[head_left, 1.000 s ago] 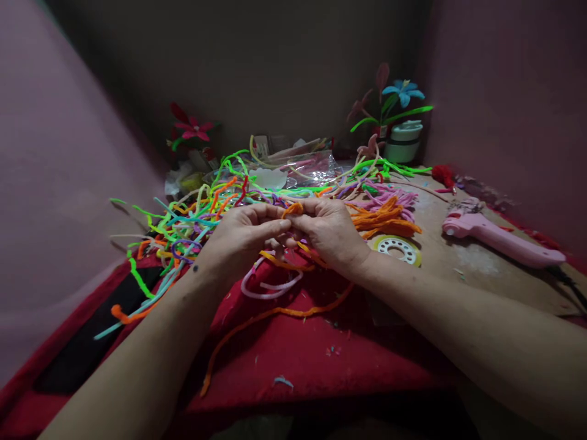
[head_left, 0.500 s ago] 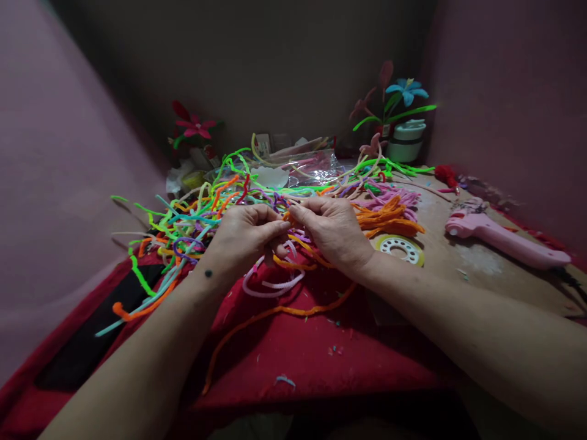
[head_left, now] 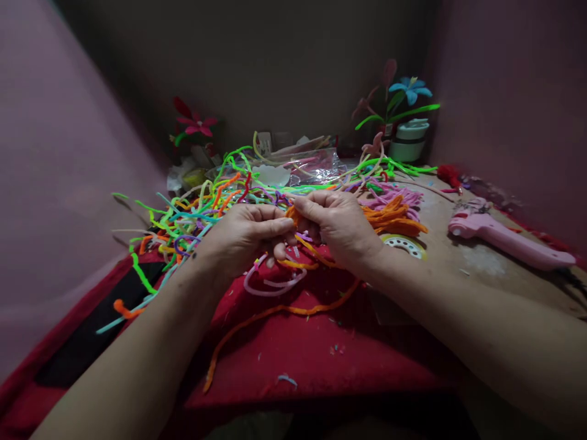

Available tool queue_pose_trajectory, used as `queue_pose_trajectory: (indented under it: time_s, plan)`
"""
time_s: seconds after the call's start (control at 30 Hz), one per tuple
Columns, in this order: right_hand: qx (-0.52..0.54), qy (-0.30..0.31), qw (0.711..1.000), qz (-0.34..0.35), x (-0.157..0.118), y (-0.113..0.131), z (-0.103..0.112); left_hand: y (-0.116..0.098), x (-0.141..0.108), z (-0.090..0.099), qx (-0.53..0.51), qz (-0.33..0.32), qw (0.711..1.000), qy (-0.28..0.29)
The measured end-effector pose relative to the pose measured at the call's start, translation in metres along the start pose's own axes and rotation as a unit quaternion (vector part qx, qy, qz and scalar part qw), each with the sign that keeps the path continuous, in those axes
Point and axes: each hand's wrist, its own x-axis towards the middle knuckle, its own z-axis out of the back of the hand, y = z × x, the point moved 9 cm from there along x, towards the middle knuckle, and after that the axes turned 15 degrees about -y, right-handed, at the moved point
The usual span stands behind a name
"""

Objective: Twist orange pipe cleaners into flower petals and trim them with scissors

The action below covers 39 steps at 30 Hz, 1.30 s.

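Observation:
At the centre of the view, an orange fuzzy piece (head_left: 294,215) is pinched between both hands. My left hand (head_left: 250,237) has its thumb and index finger closed on its left side. My right hand (head_left: 337,227) grips it from the right with thumb and fingers, so most of the piece is hidden. Orange stems (head_left: 316,252) hang just below the fingers. A long orange pipe cleaner (head_left: 284,310) curves over the red cloth (head_left: 321,360) beneath the hands. Beside it lies a pale pink looped stem (head_left: 275,292).
Multicoloured pipe cleaners (head_left: 151,269) pile up at the left. An orange bundle (head_left: 394,217), a yellow-rimmed tape roll (head_left: 403,244) and a pink tool (head_left: 509,238) lie to the right. Behind stand a blue flower (head_left: 410,90), a lidded pot (head_left: 409,140) and a pink flower (head_left: 198,124).
My right hand has shifted slightly up and tilted, and my left thumb reaches a little further right. More of the orange piece shows between the fingers. The view has moved slightly.

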Motion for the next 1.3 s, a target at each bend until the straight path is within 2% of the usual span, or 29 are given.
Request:
queue_pose_trajectory:
  time_s: [0.13,0.2,0.3,0.4,0.5,0.67,0.83,0.93,1.07,1.2,1.3]
  plan:
    - [-0.004,-0.007,1.0,0.0,0.002,-0.003,0.001,-0.01,0.0,0.008,0.097,-0.042,0.99,-0.093]
    - [-0.007,-0.013,1.0,0.009,0.003,-0.002,0.003,-0.015,-0.003,0.008,0.129,-0.052,0.983,-0.121]
    - [0.013,-0.025,1.0,-0.006,0.004,-0.004,0.005,-0.013,-0.005,0.004,0.116,-0.029,0.988,-0.101]
    - [0.043,-0.009,0.998,-0.052,0.004,-0.009,0.002,-0.011,-0.006,0.003,0.079,-0.02,0.993,-0.08]
    - [0.045,0.002,0.997,-0.068,0.004,-0.012,0.0,-0.009,-0.004,0.006,0.072,-0.023,0.993,-0.088]
    - [0.043,-0.047,0.997,-0.045,0.009,-0.013,0.011,-0.009,-0.001,0.003,0.122,-0.051,0.987,-0.089]
    - [0.076,-0.051,0.991,-0.093,0.009,-0.022,0.01,-0.019,-0.005,0.004,0.182,-0.108,0.97,-0.123]
    - [0.097,-0.052,0.99,-0.09,0.011,-0.022,0.011,-0.014,-0.005,0.003,0.163,-0.072,0.977,-0.117]
    - [0.118,-0.021,0.988,-0.093,0.012,-0.024,0.007,-0.005,-0.004,-0.001,0.093,-0.006,0.992,-0.085]
    - [0.103,0.036,0.988,-0.108,0.006,-0.025,-0.002,-0.007,-0.004,0.001,0.064,-0.009,0.994,-0.094]
    - [0.07,0.049,0.992,-0.093,0.002,-0.022,-0.005,-0.007,-0.003,0.002,0.056,-0.016,0.994,-0.092]
